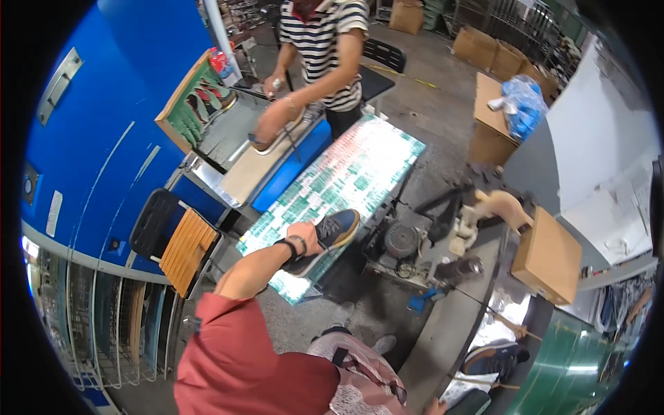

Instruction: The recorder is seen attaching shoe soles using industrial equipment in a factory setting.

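My left hand [304,237] is closed around the ankle part of a dark blue sneaker [335,227] with a brown toe and a pale sole. The sneaker rests on, or just above, the near part of a table with a green and white patterned top [366,162]; contact is unclear. At the lower edge, only a bit of my right hand [435,407] shows, so its fingers cannot be read. Beside it is a dark, rounded object [475,402], cut off by the frame. Farther up on the right, a dark sneaker [490,360] lies by some string.
Across the table, a person in a striped shirt [325,52] handles a shoe [261,142] over a bench. A motor [401,238] sits right of the table. A cardboard box [548,256] stands at right, a wooden-seat chair [187,252] at left, wire racks [114,325] lower left.
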`<action>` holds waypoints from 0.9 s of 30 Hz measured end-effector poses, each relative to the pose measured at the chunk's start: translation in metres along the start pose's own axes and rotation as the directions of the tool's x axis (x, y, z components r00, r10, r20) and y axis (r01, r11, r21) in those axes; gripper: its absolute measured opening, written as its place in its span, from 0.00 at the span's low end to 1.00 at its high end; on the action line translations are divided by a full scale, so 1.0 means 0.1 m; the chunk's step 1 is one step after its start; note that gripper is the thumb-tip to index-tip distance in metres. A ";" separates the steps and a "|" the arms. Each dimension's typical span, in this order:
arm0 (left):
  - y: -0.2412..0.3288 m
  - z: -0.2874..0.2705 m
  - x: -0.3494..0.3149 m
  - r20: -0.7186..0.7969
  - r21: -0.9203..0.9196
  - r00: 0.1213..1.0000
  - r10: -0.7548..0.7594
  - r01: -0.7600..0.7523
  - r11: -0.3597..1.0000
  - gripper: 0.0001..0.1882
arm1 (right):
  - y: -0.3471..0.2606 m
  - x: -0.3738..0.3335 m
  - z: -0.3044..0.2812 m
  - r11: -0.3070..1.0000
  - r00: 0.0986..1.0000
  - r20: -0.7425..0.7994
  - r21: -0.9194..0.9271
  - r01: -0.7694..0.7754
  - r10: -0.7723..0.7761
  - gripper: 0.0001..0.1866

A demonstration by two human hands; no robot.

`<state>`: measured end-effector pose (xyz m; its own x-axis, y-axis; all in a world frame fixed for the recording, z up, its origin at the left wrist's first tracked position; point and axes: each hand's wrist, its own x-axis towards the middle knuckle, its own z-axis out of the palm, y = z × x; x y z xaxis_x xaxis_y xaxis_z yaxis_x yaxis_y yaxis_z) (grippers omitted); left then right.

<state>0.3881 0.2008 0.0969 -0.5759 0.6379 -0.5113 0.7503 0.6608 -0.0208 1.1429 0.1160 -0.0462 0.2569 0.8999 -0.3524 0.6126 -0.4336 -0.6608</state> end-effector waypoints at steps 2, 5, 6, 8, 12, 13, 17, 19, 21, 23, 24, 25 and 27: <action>0.45 0.02 -0.49 0.048 -0.109 0.982 0.181 -0.175 0.979 0.37 | -0.43 0.10 0.32 0.877 0.918 0.207 0.284 -0.388 0.339 0.41; 1.38 0.05 -1.26 -0.228 -0.052 0.735 0.639 -0.664 0.746 0.32 | -1.51 0.30 0.50 0.627 0.630 0.769 0.439 -0.644 0.107 0.43; 1.69 0.03 -1.47 -0.201 0.039 0.619 0.760 -0.770 0.637 0.31 | -1.90 0.35 0.47 0.533 0.489 0.871 0.438 -0.724 -0.052 0.48; 2.23 0.02 -1.87 -0.190 0.132 0.385 0.903 -0.901 0.412 0.30 | -2.51 0.31 0.27 0.607 0.419 0.858 0.509 -0.611 -0.297 0.43; 2.92 0.10 -2.32 -0.386 0.325 0.015 0.922 -0.933 0.151 0.27 | -3.08 0.30 -0.30 0.188 0.409 0.846 0.488 -0.853 -0.341 0.39; 3.01 0.13 -2.36 -0.455 0.279 0.017 0.891 -0.947 0.160 0.27 | -3.12 0.36 -0.35 0.203 0.532 0.788 0.602 -0.772 -0.311 0.36; 3.25 0.22 -2.42 -0.600 0.177 0.160 0.784 -0.929 0.325 0.31 | -3.25 0.71 -0.50 0.569 0.678 0.697 0.663 -0.487 -0.231 0.38; 3.33 0.21 -2.35 -0.642 0.151 0.164 0.749 -0.931 0.334 0.35 | -3.45 0.83 -0.37 0.567 0.758 0.328 0.821 0.066 -0.564 0.47; 3.40 0.17 -2.24 -0.691 0.014 0.300 0.658 -0.904 0.427 0.37 | -3.77 0.91 -0.26 0.534 0.732 0.173 0.793 0.294 -0.660 0.47; 3.46 0.12 -2.04 -0.709 0.028 0.283 0.646 -0.904 0.426 0.45 | -4.12 0.99 -0.19 0.576 0.705 0.086 0.651 0.495 -0.704 0.46; 3.49 0.11 -1.94 -0.739 -0.005 0.323 0.591 -0.880 0.474 0.45 | -4.29 1.04 -0.14 0.594 0.693 0.081 0.591 0.545 -0.716 0.46; 3.50 0.13 -1.88 -0.762 -0.044 0.367 0.533 -0.851 0.523 0.45 | -4.44 1.09 -0.09 0.640 0.679 0.056 0.400 0.656 -0.732 0.46; 3.48 0.17 -1.75 -0.785 -0.192 0.413 0.461 -0.871 0.453 0.48 | -4.62 1.06 -0.03 0.642 0.640 0.100 0.251 0.725 -0.762 0.47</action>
<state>0.7554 0.3119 0.1645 -0.1467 0.8788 0.4541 0.7789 -0.1804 0.6006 0.8893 0.4115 0.2232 -0.3774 0.9015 0.2118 0.3918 0.3627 -0.8455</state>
